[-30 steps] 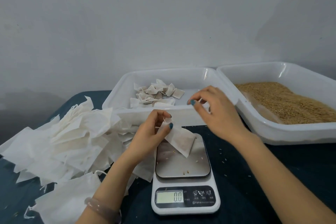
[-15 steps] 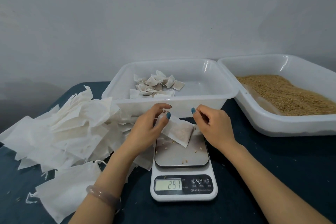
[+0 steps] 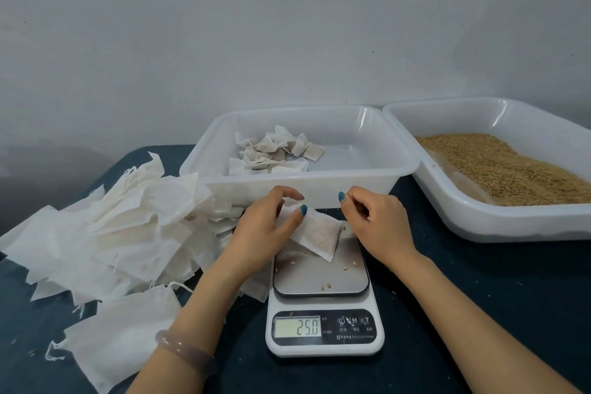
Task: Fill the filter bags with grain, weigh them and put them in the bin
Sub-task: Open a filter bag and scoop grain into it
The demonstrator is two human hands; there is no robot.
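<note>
The left hand [image 3: 265,230] pinched the mouth of the filled filter bag [image 3: 315,233] lying on the scale [image 3: 321,275] near the desk's front edge, seemingly steadying it for weighing; the right hand [image 3: 380,224] curled just beside it, its hold unclear.

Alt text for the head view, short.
Left hand pinches a grain-filled filter bag on a scale reading 25.0; right hand curled beside it. Behind sit a bin of filled bags and a grain tray; empty bags pile at left.

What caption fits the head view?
Left hand pinches a grain-filled white filter bag on a white digital scale reading 25.0; right hand curled alongside.
</note>
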